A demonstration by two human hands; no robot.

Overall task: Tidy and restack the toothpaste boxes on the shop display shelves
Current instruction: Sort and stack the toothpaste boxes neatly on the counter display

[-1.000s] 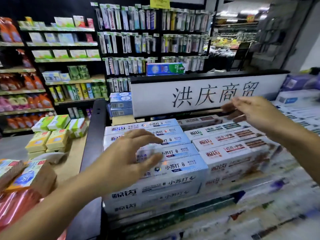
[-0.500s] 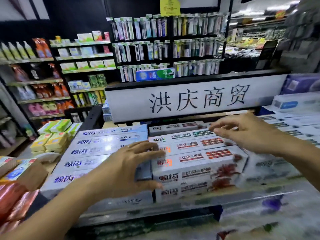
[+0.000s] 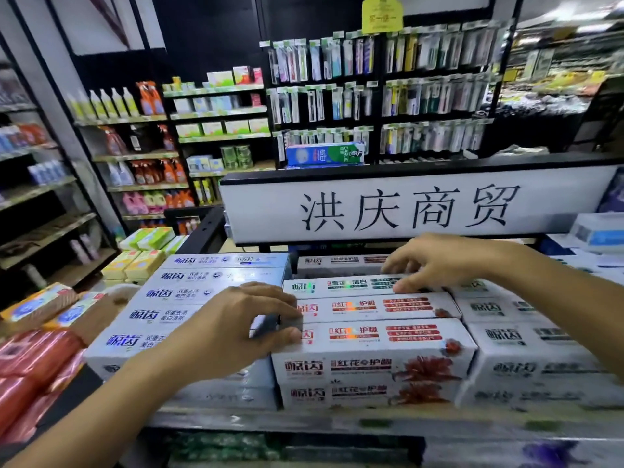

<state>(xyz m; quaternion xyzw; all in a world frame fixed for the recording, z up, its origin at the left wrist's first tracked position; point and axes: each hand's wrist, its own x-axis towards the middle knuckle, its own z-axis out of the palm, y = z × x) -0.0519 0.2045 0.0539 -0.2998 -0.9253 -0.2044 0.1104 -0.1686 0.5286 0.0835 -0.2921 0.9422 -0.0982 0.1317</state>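
- Two hands: a left hand [image 3: 236, 329] and a right hand [image 3: 445, 261].
- Five blue-print toothpaste boxes [image 3: 189, 295] show top faces in the left stack.
- Three red-print toothpaste boxes [image 3: 371, 309] show top faces in the middle stack; one more front face sits beneath.
- One green-print toothpaste box [image 3: 337, 286].
- One white sign [image 3: 405, 211] with four large characters.
- One yellow tag [image 3: 381, 13].

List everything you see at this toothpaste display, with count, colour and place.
blue boxes: five tops, white-blue, left stack
red boxes: several, white-red, centre stack
green box: one, white-green, behind red boxes
grey boxes: several, white-grey, right stack
sign: one, white, black characters, behind stacks
toothbrush packs: many, mixed, back rack
small packs: several, yellow-green, left of stacks
bottles: many, orange, left shelves
left hand: on blue boxes, fingertips at red boxes
right hand: fingers on green box
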